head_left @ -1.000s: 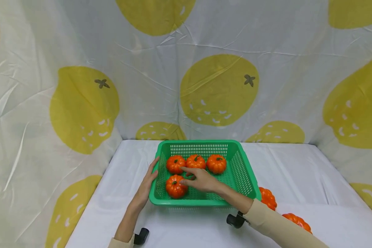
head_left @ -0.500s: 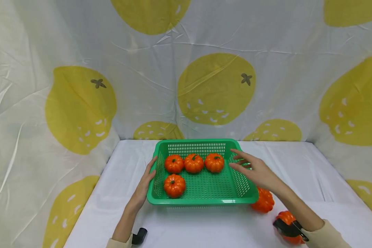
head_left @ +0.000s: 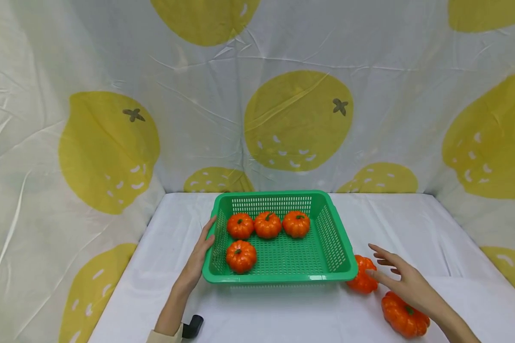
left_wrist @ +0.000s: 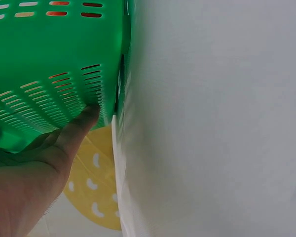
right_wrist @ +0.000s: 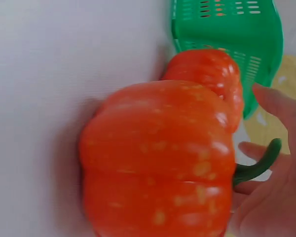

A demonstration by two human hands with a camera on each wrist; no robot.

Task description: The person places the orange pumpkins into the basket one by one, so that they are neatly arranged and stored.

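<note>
— Green basket [head_left: 334,245] first, from the left: what has my left hand [head_left: 200,257] got?

— Nothing gripped. I see its fingers lying straight along the basket's left wall, and the left wrist view shows a fingertip [left_wrist: 89,114] touching the slotted side near the bottom corner. The basket stands on the white cloth [head_left: 283,314], a little left of the table's middle.

— And inside it?

— Four small orange pumpkins. Three sit in a row [head_left: 267,225] along the far wall, close together, stems up. The fourth [head_left: 241,256] sits alone in the near left corner, close to my left hand but with the wall between them.

— Further right?

— Two more pumpkins on the cloth, outside the basket. One [head_left: 360,278] lies just beside the basket's near right corner; I cannot tell whether it touches the rim. The other [head_left: 404,318] lies nearer to me and further right, apart from the basket.

— My right hand [head_left: 405,281]?

— Released, fingers spread and holding nothing. It hovers over those two pumpkins, fingertips by the one at the corner. In the right wrist view the nearer pumpkin [right_wrist: 158,163] fills the frame, blurred, with its green stem [right_wrist: 259,165] pointing toward my palm; I cannot tell whether the skin touches it.
</note>
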